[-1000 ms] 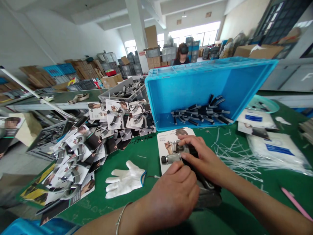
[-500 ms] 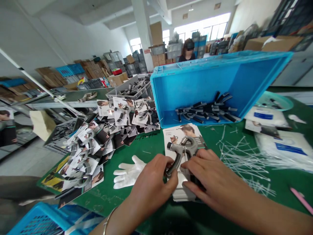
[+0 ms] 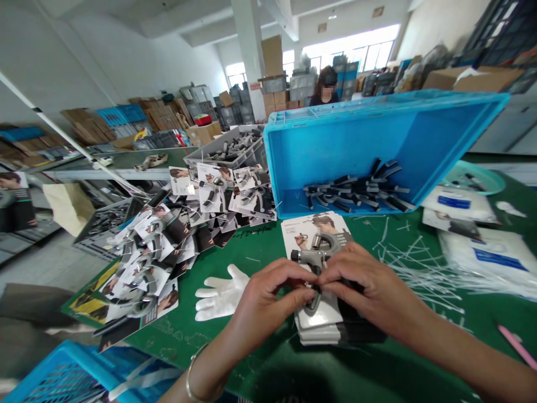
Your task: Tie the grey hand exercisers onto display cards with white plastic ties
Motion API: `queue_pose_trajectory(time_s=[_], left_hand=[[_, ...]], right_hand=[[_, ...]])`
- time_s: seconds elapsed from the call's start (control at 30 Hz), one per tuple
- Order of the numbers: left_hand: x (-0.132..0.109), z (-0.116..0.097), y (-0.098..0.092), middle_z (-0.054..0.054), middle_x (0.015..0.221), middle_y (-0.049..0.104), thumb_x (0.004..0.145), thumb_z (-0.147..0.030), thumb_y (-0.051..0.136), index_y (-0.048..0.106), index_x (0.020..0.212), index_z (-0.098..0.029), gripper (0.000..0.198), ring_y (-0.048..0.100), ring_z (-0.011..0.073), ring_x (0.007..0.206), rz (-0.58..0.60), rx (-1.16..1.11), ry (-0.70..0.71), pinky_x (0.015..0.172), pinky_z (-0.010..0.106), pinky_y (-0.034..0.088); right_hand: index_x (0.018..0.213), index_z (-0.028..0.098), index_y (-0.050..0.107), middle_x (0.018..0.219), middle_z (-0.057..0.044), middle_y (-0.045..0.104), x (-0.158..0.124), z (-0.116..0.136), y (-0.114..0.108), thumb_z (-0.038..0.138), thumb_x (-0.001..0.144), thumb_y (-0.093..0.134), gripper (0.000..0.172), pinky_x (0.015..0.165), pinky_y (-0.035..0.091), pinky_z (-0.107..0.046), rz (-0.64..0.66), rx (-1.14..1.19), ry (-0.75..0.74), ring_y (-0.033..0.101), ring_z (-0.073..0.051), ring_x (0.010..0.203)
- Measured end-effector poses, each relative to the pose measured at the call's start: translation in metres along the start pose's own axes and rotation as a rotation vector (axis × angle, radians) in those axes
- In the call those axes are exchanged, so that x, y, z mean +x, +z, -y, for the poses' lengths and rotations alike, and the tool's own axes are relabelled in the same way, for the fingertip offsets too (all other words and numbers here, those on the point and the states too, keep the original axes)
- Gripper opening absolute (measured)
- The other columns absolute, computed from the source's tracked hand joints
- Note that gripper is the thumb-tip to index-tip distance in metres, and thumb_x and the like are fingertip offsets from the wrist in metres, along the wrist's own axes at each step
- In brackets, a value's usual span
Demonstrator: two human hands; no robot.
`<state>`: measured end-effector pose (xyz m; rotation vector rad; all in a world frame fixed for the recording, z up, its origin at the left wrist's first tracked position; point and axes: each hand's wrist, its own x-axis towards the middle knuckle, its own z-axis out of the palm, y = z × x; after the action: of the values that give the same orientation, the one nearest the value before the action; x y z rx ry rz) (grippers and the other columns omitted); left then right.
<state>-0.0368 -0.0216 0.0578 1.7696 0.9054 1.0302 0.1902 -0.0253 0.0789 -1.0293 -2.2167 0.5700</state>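
A grey hand gripper (image 3: 319,254) lies on the top printed card of a small stack of cards (image 3: 323,324) on the green table. My left hand (image 3: 268,296) and my right hand (image 3: 369,288) meet over the gripper's handles, fingertips pinched together at its middle. Whatever thin piece sits between the fingertips is too small to name. The gripper's spring end and knob stick out beyond my fingers toward the blue crate.
A tilted blue crate (image 3: 419,112) holds several dark handles (image 3: 361,187). White cable ties (image 3: 419,263) and plastic bags (image 3: 482,252) lie to the right. A white glove (image 3: 222,291) and a heap of carded grippers (image 3: 168,246) sit at left. A person (image 3: 325,87) works far behind.
The hand gripper has come to lie flat on the card. My two hands moved from its handles to a fingertip pinch at its middle.
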Motion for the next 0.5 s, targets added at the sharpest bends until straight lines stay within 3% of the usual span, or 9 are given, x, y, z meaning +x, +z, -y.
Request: queue_pose_trajectory(time_s=[0.1, 0.23, 0.37, 0.5], left_hand=[[0.004, 0.001, 0.008, 0.005, 0.094, 0.073, 0.086, -0.025, 0.073, 0.076, 0.098, -0.021, 0.013, 0.068, 0.0178, 0.088, 0.014, -0.044, -0.067, 0.08, 0.028, 0.053], [0.001, 0.006, 0.015, 0.004, 0.09, 0.074, 0.086, -0.026, 0.072, 0.075, 0.093, -0.021, 0.009, 0.068, 0.0169, 0.084, -0.09, -0.075, -0.104, 0.076, 0.027, 0.053], [-0.002, 0.009, 0.015, 0.003, 0.091, 0.073, 0.085, -0.024, 0.073, 0.075, 0.092, -0.022, 0.007, 0.067, 0.0171, 0.087, -0.154, 0.007, -0.032, 0.078, 0.027, 0.052], [-0.003, 0.009, 0.016, 0.002, 0.091, 0.073, 0.085, -0.024, 0.073, 0.075, 0.1, -0.024, 0.014, 0.066, 0.0154, 0.084, -0.193, 0.005, -0.075, 0.076, 0.026, 0.052]], right_hand=[[0.095, 0.027, 0.069, 0.088, -0.002, 0.069, -0.001, -0.003, 0.005, 0.024, 0.092, 0.065, 0.005, 0.078, 0.049, -0.036, -0.042, -0.015, 0.08, 0.061, -0.022, 0.088], [0.096, 0.026, 0.066, 0.09, -0.001, 0.067, -0.004, -0.001, 0.01, 0.023, 0.086, 0.072, 0.012, 0.071, 0.049, -0.032, -0.117, -0.011, 0.224, 0.063, -0.02, 0.083], [0.084, 0.025, 0.065, 0.081, 0.0, 0.067, -0.004, 0.0, 0.009, 0.027, 0.091, 0.067, 0.007, 0.076, 0.046, -0.033, -0.085, -0.017, 0.125, 0.061, -0.021, 0.084], [0.083, 0.024, 0.063, 0.081, 0.0, 0.067, -0.005, -0.004, 0.003, 0.027, 0.093, 0.064, 0.011, 0.077, 0.042, -0.035, -0.053, -0.078, 0.048, 0.056, -0.021, 0.083]])
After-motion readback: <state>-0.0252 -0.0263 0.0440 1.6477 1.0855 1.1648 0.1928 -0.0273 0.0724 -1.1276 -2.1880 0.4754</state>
